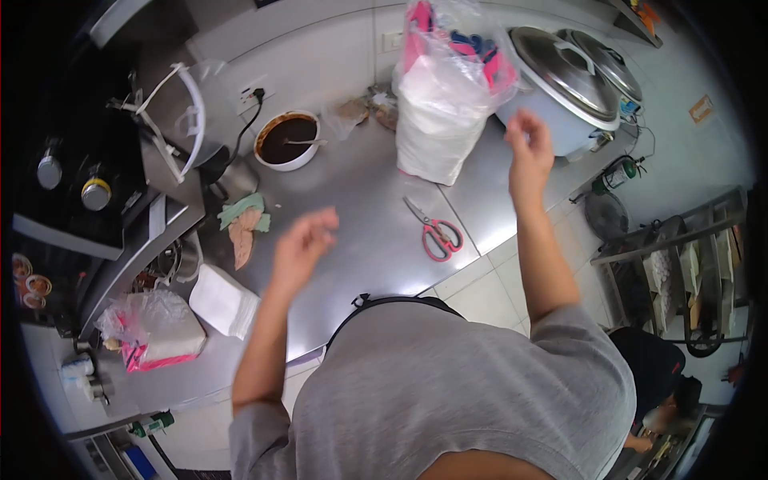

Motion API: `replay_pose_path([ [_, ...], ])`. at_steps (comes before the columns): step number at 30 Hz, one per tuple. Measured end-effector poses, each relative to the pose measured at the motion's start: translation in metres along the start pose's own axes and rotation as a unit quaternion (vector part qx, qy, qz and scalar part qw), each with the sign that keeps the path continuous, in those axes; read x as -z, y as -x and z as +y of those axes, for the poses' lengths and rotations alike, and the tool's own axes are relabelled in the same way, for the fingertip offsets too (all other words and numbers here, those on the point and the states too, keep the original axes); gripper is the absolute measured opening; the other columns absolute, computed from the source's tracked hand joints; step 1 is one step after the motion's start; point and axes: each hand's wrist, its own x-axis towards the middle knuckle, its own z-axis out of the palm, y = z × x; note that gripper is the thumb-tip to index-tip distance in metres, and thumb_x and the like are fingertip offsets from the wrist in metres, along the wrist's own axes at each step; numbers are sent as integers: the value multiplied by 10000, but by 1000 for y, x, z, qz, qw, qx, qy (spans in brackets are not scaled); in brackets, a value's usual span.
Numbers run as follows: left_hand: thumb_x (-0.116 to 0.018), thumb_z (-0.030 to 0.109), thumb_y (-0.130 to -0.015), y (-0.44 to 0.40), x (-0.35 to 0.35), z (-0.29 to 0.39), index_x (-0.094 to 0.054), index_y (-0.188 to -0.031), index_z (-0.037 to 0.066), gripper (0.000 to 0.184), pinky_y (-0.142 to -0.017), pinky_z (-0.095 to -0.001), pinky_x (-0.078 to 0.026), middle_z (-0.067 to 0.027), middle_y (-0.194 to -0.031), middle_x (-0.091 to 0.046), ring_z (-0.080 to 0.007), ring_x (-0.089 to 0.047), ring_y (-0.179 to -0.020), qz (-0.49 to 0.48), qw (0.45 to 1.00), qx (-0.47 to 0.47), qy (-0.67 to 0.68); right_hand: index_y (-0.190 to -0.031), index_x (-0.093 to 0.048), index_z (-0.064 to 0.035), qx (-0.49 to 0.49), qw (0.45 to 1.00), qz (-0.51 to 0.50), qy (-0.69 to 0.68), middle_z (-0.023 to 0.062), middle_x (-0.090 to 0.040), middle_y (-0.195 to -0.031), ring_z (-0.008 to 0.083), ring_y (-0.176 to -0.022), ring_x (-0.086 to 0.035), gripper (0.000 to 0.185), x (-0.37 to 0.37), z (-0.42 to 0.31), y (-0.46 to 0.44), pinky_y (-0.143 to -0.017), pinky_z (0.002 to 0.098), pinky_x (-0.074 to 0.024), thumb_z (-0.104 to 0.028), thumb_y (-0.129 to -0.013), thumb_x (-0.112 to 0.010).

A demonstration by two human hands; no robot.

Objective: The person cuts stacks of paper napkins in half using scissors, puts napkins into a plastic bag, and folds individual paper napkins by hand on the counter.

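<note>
My left hand (306,244) hangs over the steel counter, its fingers loosely curled and apart, with nothing visible in them. Raised beside the big white plastic bag (442,120) is my right hand (530,160), slightly blurred, fingers parted and seemingly holding nothing. The bag stands upright with pink and clear plastic at its top. Between my hands, scissors (434,232) with pink-and-black handles lie on the counter. A white bowl (266,158) of dark brown sauce with a spoon (308,142) in it sits behind my left hand.
Large lidded pots (564,68) stand at the back right. On the left are a green cloth (240,210), a stack of white napkins (224,300) and a pink-edged plastic pack (156,328). A person in dark clothing (652,364) works behind me at lower right, near shelves (680,256).
</note>
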Motion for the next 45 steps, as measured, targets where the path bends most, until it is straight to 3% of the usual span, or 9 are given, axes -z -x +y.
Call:
replay_pose_path([
  [2,-555,1,-862,59,8,-58,-583,-1207,31,347,-752,-243,-486,-59,-1113,-634,-103,-600,-881,30,996,78,-15,-1131,-589,0,-31,985,-95,140,102,-618,-1034,186,-965,-585,295,-1,23,55,-811,299,-458,-147,-881,-643],
  [4,-571,5,-842,109,19,-89,-600,-1171,26,331,-765,-266,-497,-90,-1145,-635,-150,-619,-916,84,988,118,-46,-1174,-553,2,97,899,-225,364,175,-575,-1139,305,-1061,-550,410,3,67,122,-898,419,-421,-223,-852,-671],
  [9,-645,71,-780,155,65,-96,-616,-1149,39,372,-911,-386,-462,-158,-1162,-611,-313,-571,-1046,218,902,32,-372,-1373,-363,55,59,768,-443,459,326,-304,-1408,529,-1337,-185,874,-1,64,302,-1035,593,-241,-467,-761,-706],
  [13,-697,122,-746,163,133,-92,-611,-1159,49,428,-989,-416,-413,-169,-1218,-581,-325,-511,-1156,300,753,36,-585,-1347,-397,72,54,781,-386,488,343,-296,-1404,514,-1343,-197,863,-35,75,310,-1064,584,-224,-501,-769,-684],
  [21,-716,144,-756,187,210,-150,-691,-963,31,236,-978,-388,-439,-162,-1218,-604,-322,-537,-1157,207,858,53,-468,-1377,-384,12,117,808,-370,443,337,-321,-1402,488,-1322,-274,695,-118,153,244,-1097,490,-254,-377,-856,-632],
  [30,-712,164,-762,186,204,-136,-679,-979,46,249,-921,-382,-460,-109,-1145,-638,-307,-569,-1074,216,829,48,-514,-1306,-411,112,80,805,-432,398,316,-362,-1385,449,-1332,-292,626,-142,77,323,-1112,448,-266,-257,-851,-632],
  [38,-708,165,-755,186,204,-126,-645,-960,63,238,-889,-397,-465,-104,-1086,-637,-321,-565,-1045,221,836,39,-500,-1311,-493,-27,158,792,-509,298,216,-415,-1397,391,-1340,-329,533,-175,123,286,-1119,481,-242,-215,-837,-649],
  [40,-709,164,-750,182,200,-121,-638,-927,64,216,-904,-402,-457,-102,-1076,-627,-323,-567,-1040,220,833,40,-505,-1293,-514,-47,147,725,-550,388,203,-402,-1419,370,-1345,-334,514,-194,117,240,-1117,480,-242,-206,-826,-656],
  [45,-665,139,-793,183,210,-134,-650,-857,30,128,-925,-406,-439,-126,-1036,-655,-324,-604,-965,225,852,37,-470,-1262,-528,-39,143,775,-461,409,210,-400,-1414,371,-1336,-347,505,-215,93,252,-1096,525,-268,-188,-801,-670],
])
